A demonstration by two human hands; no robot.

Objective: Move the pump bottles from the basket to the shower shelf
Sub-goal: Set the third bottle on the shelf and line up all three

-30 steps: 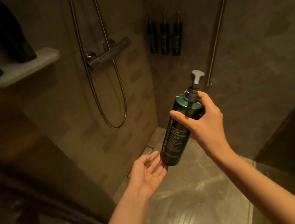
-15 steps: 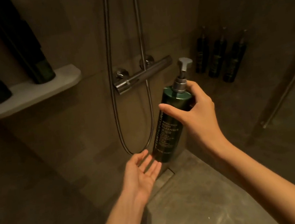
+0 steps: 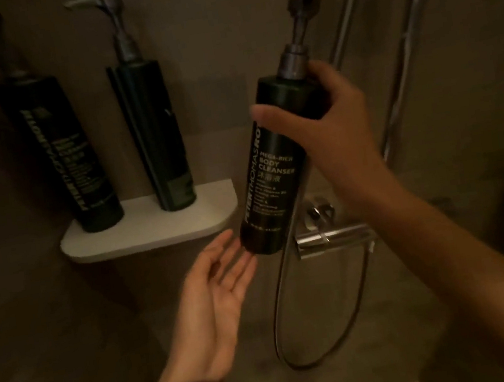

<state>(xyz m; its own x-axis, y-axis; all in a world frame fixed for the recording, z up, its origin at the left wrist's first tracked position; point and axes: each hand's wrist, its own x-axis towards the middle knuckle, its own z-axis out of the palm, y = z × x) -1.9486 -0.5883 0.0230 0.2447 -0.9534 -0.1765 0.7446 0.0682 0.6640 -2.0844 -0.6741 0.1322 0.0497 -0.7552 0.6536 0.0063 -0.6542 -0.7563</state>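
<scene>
My right hand (image 3: 329,125) grips the shoulder of a dark green pump bottle (image 3: 269,182), held nearly upright in the air just right of the white shower shelf (image 3: 153,234). Its base hangs slightly below shelf level. My left hand (image 3: 217,296) is open, palm up, with its fingertips touching the bottle's bottom edge. Two more dark pump bottles stand on the shelf: one at the left (image 3: 61,156) and one in the middle (image 3: 152,133). The basket is out of sight.
The chrome shower mixer bar (image 3: 331,238) sits on the wall just behind and right of the held bottle. A shower hose (image 3: 282,322) loops below it and a riser rail (image 3: 401,66) climbs at the right. The shelf's right end is bare.
The view has swung left and closer, so the shelf now fills the upper left. Both hands and the bottle have come up near the shelf's right end.
</scene>
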